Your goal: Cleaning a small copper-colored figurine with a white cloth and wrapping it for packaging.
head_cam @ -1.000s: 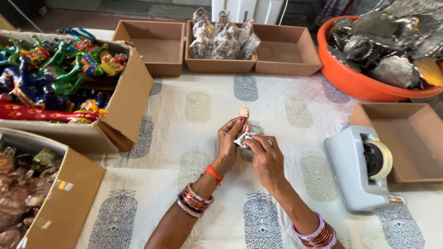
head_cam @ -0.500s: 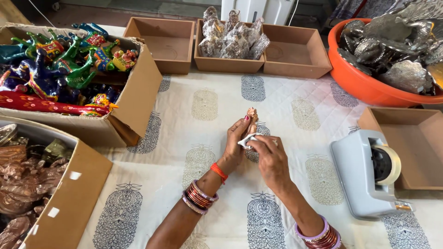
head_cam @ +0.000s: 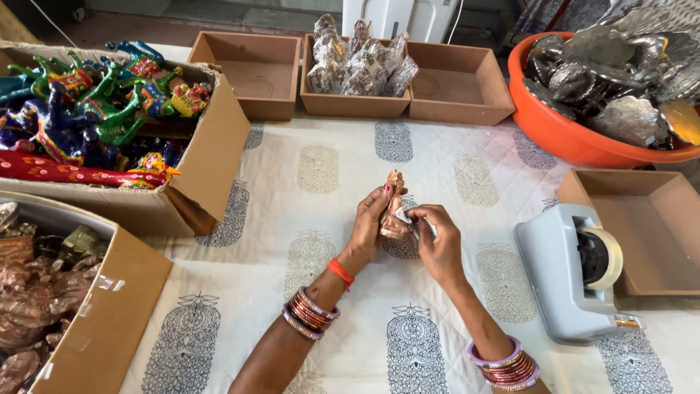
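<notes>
Standing upright between the two hands, a small figurine (head_cam: 394,211) wrapped in clear film is held just above the middle of the counter (head_cam: 321,219), which is covered by a white quilted cloth printed with grey motifs. The left hand (head_cam: 370,226) is closed around the figurine's side, fingers curled up along it. The right hand (head_cam: 436,244) is closed in a pinch on the film at the figurine's lower part; what exactly is pinched cannot be told. Bangles are worn on both wrists.

A grey tape dispenser (head_cam: 576,273) is set to the right of the hands, just beside an empty cardboard tray (head_cam: 649,226). An orange basin (head_cam: 561,131) filled with silvery wrapped pieces is seen at the far right. Three brown trays (head_cam: 350,106) are lined along the far edge, the middle one filled with wrapped figurines. To the left, a cardboard box (head_cam: 211,160) of brightly painted toys is placed, and a second box (head_cam: 109,314) of coppery pieces is seen nearer.
</notes>
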